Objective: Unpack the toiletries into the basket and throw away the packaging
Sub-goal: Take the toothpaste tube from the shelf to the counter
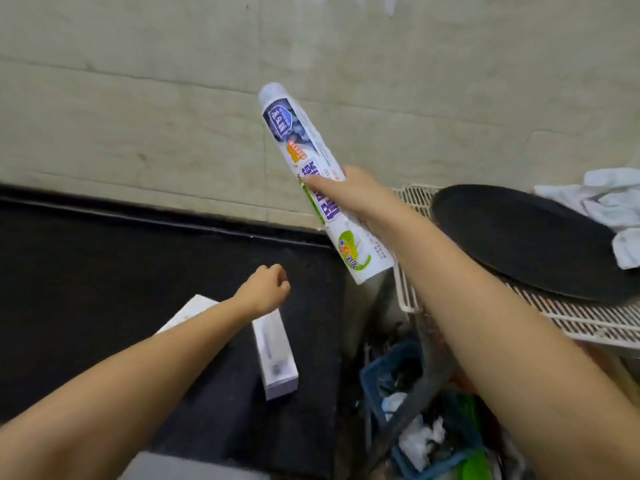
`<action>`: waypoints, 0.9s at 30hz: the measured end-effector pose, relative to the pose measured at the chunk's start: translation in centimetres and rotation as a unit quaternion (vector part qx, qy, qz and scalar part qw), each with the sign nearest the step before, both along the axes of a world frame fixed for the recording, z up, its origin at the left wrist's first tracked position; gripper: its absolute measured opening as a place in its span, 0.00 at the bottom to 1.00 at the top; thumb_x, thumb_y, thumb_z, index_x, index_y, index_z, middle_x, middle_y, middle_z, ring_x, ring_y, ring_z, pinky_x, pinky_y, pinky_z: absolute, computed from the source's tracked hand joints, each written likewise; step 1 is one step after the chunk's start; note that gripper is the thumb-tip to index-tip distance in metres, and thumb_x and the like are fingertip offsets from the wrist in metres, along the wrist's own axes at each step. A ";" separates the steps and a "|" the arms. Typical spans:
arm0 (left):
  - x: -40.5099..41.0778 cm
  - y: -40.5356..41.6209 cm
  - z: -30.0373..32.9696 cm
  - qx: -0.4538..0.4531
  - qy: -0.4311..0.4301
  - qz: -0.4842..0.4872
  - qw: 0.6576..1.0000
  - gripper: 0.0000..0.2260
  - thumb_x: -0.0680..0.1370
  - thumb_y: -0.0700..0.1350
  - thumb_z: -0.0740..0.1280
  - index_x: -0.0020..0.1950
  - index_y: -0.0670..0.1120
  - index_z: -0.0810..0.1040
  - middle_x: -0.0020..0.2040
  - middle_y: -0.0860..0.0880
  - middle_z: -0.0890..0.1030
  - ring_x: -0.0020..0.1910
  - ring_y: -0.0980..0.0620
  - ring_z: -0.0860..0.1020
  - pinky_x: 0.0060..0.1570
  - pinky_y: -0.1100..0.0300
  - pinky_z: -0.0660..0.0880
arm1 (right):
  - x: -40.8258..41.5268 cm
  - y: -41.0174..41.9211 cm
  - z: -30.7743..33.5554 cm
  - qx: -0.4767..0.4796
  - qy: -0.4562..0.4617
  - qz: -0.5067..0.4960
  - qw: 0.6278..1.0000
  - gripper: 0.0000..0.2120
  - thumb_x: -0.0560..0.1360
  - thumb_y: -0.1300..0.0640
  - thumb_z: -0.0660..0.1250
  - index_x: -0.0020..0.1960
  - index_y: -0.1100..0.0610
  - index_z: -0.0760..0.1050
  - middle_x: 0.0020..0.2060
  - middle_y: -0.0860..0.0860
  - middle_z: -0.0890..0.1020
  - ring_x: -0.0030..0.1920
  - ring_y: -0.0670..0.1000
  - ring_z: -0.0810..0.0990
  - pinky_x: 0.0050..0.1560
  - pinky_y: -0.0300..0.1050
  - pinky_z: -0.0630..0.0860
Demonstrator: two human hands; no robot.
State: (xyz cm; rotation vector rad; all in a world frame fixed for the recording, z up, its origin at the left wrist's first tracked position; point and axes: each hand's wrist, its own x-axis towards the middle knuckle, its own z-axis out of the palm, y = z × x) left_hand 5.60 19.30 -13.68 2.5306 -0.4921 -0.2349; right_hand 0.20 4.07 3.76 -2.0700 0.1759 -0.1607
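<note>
My right hand (349, 194) grips a long white roll (304, 161) with blue, orange and green print, held up tilted against the tiled wall, its lower end over the counter's right edge. My left hand (266, 289) hovers over the black counter (104, 271) with its fingers curled into a loose fist, holding nothing. Just below that hand lies a white box (275, 358) with a toothbrush-like picture. A second white box (194, 310) is partly hidden under my left forearm. A blue basket (377, 379) sits low on the right, with crumpled white scraps in it.
A white wire rack (588, 317) stands on the right and carries a black oval tray (519, 237) and a crumpled white cloth (609, 202). Green and red items lie below beside the basket. A grey edge (180, 469) shows at the bottom.
</note>
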 end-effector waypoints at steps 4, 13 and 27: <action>-2.1 2.4 -6.4 0.042 0.092 0.142 0.985 0.29 0.76 0.56 0.61 0.71 0.44 0.58 0.68 0.36 0.63 0.66 0.35 0.66 0.62 0.45 0.66 | 0.2 2.9 -7.5 -0.009 0.083 -0.011 0.996 0.14 0.68 0.41 0.69 0.46 0.51 0.75 0.39 0.51 0.84 0.34 0.48 0.82 0.34 0.40 0.76; -4.3 -1.4 -11.3 0.070 0.137 0.166 0.974 0.42 0.72 0.59 0.64 0.75 0.52 0.38 0.67 0.41 0.61 0.62 0.39 0.67 0.52 0.48 0.70 | -0.8 0.0 -18.5 -0.051 0.226 -0.042 0.972 0.24 0.67 0.36 0.67 0.52 0.53 0.68 0.42 0.48 0.80 0.38 0.47 0.80 0.30 0.40 0.71; -2.2 27.3 -0.2 -0.247 -0.022 0.268 0.931 0.26 0.74 0.46 0.62 0.71 0.55 0.60 0.58 0.58 0.70 0.53 0.55 0.72 0.49 0.58 0.68 | 12.3 21.2 -16.2 0.022 0.117 0.123 0.985 0.25 0.67 0.33 0.64 0.52 0.53 0.73 0.41 0.51 0.84 0.39 0.50 0.84 0.38 0.45 0.79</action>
